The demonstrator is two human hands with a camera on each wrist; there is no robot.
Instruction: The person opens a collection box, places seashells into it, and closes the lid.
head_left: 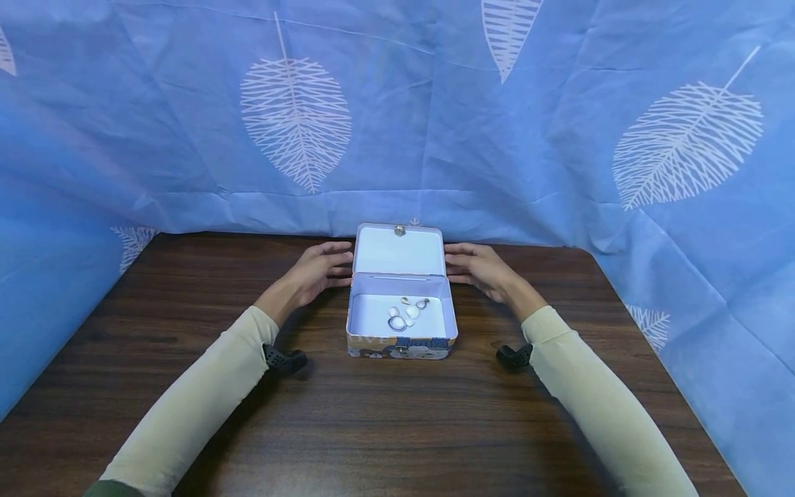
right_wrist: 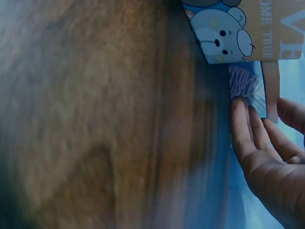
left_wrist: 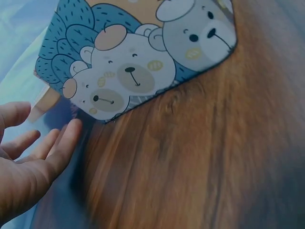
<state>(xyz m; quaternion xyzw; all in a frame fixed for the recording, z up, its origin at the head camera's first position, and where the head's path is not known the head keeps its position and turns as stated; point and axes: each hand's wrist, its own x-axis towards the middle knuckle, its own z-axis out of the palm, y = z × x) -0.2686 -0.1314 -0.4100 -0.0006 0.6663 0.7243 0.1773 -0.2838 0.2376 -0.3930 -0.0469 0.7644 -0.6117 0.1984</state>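
A printed tin box (head_left: 400, 345) stands on the table with its hinged lid (head_left: 399, 248) raised, the white inside of the lid facing me. Inside lie several small pieces: a silver ring (head_left: 397, 323), a second ring (head_left: 422, 304) and some white rounded pieces (head_left: 413, 313). My left hand (head_left: 313, 274) is at the lid's left side, fingers stretched toward its edge. On the opposite side my right hand (head_left: 483, 269) reaches to the lid's right edge, fingers loosely extended. Cartoon bears (left_wrist: 136, 71) cover the box's side in the left wrist view; the lid's edge (right_wrist: 271, 88) shows beside the right fingertips.
The dark wooden table (head_left: 397, 428) spreads around the box. A blue cloth with white leaf prints (head_left: 397, 117) hangs behind the table and along its sides. Black wrist bands (head_left: 286, 360) sit at both sleeve ends.
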